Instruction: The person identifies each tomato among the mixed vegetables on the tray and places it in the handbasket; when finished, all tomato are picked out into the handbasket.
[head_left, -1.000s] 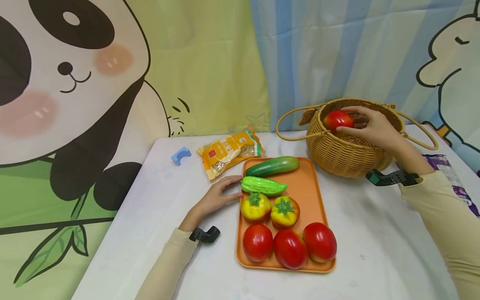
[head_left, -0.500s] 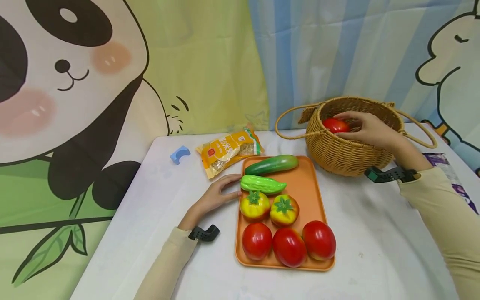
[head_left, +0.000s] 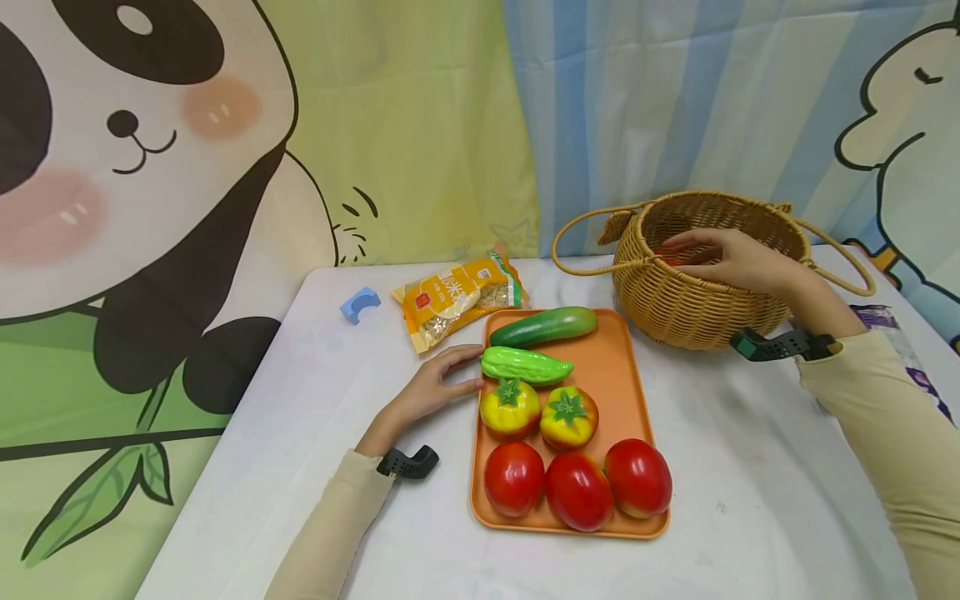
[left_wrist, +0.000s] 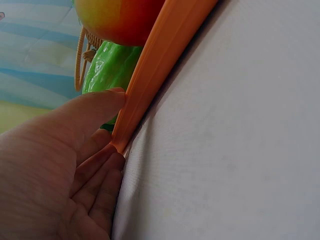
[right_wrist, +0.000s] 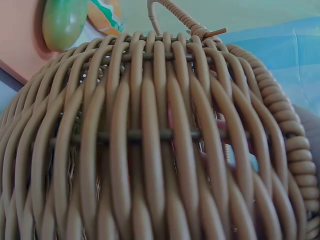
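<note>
Red fruit (head_left: 668,256) sits inside basket rim (head_left: 701,195), room behind.

We note: blue arched block (head_left: 360,306), near table's (head_left: 247,517) far-left corner; orange food bag (head_left: 459,302), far edge; purple-white packet (head_left: 924,379), right edge.

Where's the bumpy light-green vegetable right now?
In the head view, the bumpy vegetable lies on the upper left part of the orange tray, just below the dark green cucumber, beside the left hand.
</note>
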